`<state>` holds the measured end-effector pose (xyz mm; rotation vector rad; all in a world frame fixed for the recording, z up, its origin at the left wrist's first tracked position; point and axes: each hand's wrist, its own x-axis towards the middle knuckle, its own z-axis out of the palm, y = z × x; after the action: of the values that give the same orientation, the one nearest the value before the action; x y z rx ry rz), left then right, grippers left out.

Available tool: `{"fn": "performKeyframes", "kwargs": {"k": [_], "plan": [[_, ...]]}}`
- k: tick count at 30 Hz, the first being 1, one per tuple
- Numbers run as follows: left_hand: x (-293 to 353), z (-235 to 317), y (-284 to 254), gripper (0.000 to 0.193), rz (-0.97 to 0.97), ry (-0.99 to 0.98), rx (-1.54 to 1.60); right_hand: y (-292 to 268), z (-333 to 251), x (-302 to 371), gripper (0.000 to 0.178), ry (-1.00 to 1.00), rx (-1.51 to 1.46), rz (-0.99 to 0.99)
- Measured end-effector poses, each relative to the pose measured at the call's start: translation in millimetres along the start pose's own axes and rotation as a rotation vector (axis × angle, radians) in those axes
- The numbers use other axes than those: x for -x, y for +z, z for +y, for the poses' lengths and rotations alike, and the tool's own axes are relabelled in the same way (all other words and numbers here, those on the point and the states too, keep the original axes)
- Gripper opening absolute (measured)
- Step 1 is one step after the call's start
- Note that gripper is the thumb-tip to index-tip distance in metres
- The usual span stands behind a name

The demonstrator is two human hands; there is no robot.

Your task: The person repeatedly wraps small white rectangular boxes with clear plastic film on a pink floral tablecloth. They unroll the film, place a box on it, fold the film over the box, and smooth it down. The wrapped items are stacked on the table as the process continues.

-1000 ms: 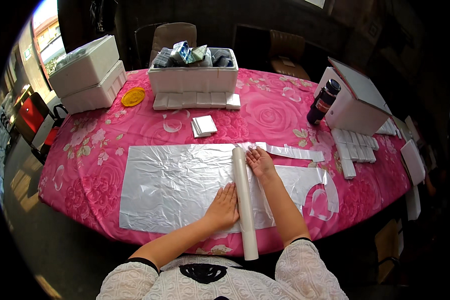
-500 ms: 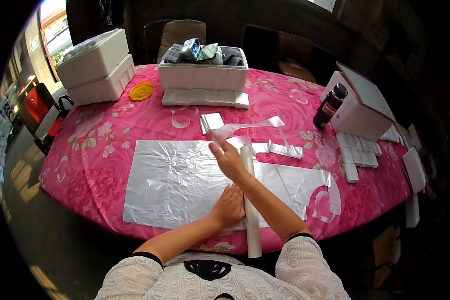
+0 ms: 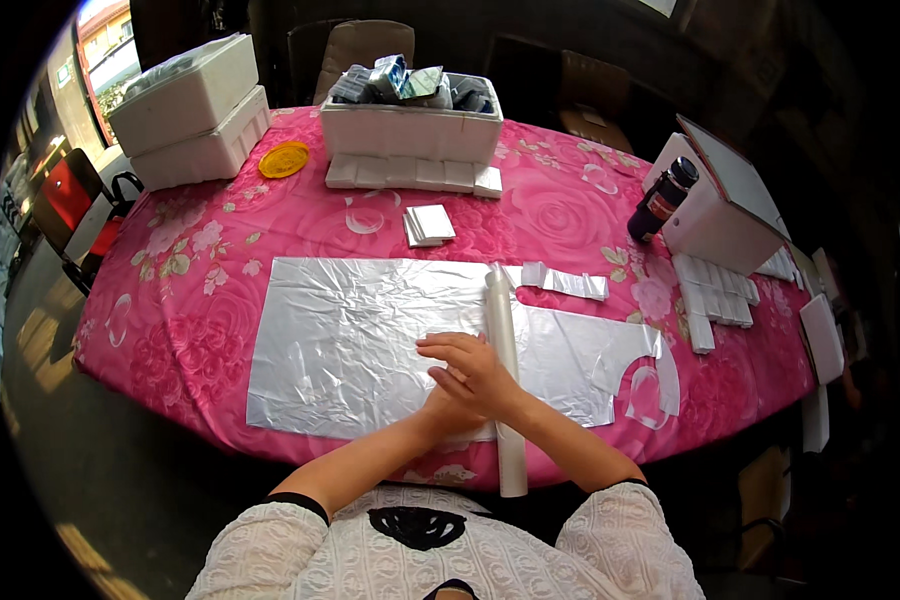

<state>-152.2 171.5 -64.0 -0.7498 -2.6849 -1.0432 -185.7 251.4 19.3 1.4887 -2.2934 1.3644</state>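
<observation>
A silvery-white plastic bag [image 3: 340, 340] lies spread and creased across the cloth, its handle ends [image 3: 570, 284] to the right. Across it rests a long pale roll [image 3: 507, 400], whose near end sticks out past the table's front edge. My left hand [image 3: 452, 412] is low over the bag, just left of the roll; its fingers are hidden beneath my right hand. My right hand [image 3: 465, 368] crosses over the roll and the left hand. Its fingers stretch leftward, thumb apart, with nothing seen in them.
Small white packets [image 3: 429, 225] lie beyond the bag. Farther back stand a foam box [image 3: 410, 130] of wrapped items, a yellow dish [image 3: 284, 160] and stacked foam boxes [image 3: 195, 140]. At right are a dark bottle [image 3: 663, 200], a white box [image 3: 710, 220] and folded white bundles [image 3: 715, 292].
My right hand has come back toward me, over my left hand. The thin plastic strip that trailed by it is out of sight. The view has shifted slightly.
</observation>
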Motion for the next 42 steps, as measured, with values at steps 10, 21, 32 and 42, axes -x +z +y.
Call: {"fn": "performKeyframes", "kwargs": {"k": [10, 21, 32, 42], "plan": [[26, -13, -64, 0.052, 0.267, 0.005, 0.216, -41, 34, 93, 0.049, 0.066, 0.340, -0.209], [170, -55, -169, 0.039, 0.439, -0.582, 0.381, 59, -45, -30, 0.038, -0.062, -0.321, -0.513], [240, 4, -165, 0.049, 0.269, -0.977, 0.233, 175, 2, -92, 0.052, -0.299, 0.169, -0.403], [244, 6, -153, 0.047, 0.443, -0.980, 1.159, 224, -33, -96, 0.074, 0.203, -0.140, 0.126]]}}
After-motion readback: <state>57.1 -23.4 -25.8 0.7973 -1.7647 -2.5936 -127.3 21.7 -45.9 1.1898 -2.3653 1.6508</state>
